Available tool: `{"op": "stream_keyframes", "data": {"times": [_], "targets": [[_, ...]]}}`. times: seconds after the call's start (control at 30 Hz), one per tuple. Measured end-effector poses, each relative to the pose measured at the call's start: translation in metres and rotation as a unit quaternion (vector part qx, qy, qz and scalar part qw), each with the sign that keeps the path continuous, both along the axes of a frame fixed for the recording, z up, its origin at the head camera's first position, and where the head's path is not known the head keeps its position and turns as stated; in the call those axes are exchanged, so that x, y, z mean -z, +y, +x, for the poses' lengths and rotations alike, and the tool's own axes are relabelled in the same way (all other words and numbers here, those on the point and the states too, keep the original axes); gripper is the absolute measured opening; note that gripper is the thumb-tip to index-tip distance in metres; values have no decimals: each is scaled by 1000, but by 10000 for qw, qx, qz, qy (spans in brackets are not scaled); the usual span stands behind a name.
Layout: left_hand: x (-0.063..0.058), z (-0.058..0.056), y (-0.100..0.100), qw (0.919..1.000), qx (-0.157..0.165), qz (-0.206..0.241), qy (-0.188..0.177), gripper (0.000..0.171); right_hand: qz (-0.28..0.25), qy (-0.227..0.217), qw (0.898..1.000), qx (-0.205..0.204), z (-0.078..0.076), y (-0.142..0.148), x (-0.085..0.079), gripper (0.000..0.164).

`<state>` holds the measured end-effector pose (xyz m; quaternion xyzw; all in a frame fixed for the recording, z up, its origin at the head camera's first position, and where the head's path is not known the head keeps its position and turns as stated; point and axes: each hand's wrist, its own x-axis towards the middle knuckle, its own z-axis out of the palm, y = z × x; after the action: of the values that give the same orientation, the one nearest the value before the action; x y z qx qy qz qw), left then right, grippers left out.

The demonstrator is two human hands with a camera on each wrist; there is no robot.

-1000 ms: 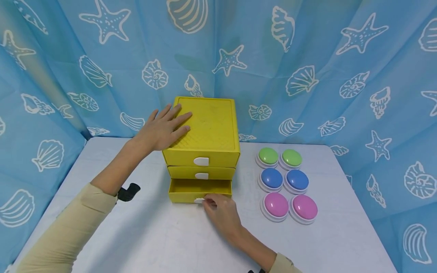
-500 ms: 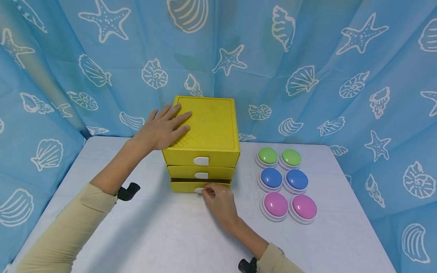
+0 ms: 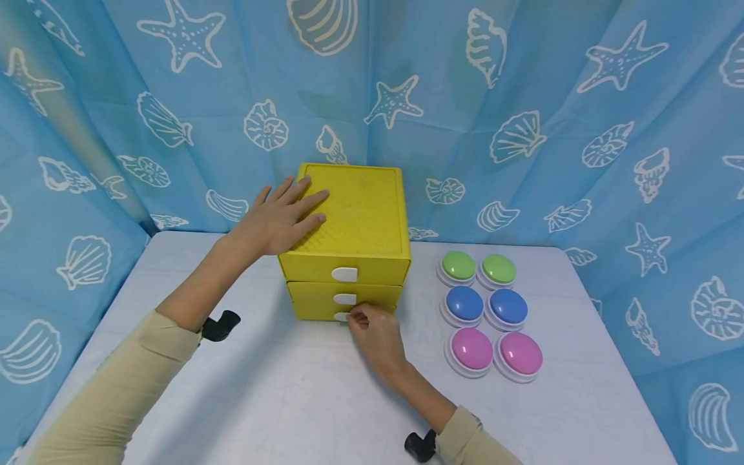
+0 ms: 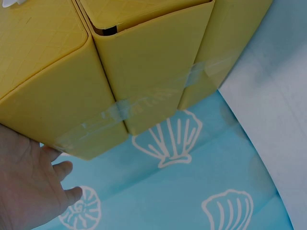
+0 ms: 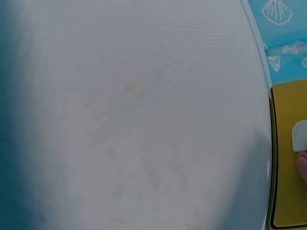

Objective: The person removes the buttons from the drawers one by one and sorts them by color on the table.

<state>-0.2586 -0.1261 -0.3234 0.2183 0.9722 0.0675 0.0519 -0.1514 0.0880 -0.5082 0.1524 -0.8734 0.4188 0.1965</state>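
Note:
A yellow three-drawer cabinet [image 3: 360, 213] stands at the back middle of the table, each drawer front carrying a white tab handle. My left hand [image 3: 276, 219] rests with fingers spread on the left side of its top; in the left wrist view part of that hand [image 4: 29, 182] shows beside the cabinet's side wall [image 4: 148, 72]. Low at the front, my right hand [image 3: 378, 342] pinches the handle [image 3: 341, 317] of the bottom drawer [image 3: 310, 311], which sits in line with the others or nearly so. Only fingertips [image 5: 302, 165] show against the handle [image 5: 301, 135] in the right wrist view.
To the right of the cabinet stand pairs of round push buttons on white bases: green [image 3: 458, 265], blue [image 3: 464, 303] and pink [image 3: 472, 348]. A white cloth [image 3: 279, 394] covers the table. A blue shell-patterned curtain [image 3: 523, 84] hangs close behind and at the sides.
The bottom drawer has slid back from pulled out to about flush with the cabinet. My right hand has moved in with its handle, while the left hand has stayed on top.

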Motion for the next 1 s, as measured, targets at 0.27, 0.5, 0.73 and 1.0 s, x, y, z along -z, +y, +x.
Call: {"op": "stream_keyframes", "data": {"times": [0.27,0.5,0.73,1.0], "targets": [[-2,0,0,10000,-1,33,18,63,112,228,9997,22,-2,-1,2,6],[-3,-1,0,10000,10,37,27,63,44,96,9999,-25,-4,0,1,5],[-2,0,-1,10000,20,23,28,63,105,-154,9997,-164,-3,2,-2,3],[0,1,0,10000,17,37,58,63,988,-520,9930,-394,11,12,-16,18]]}}
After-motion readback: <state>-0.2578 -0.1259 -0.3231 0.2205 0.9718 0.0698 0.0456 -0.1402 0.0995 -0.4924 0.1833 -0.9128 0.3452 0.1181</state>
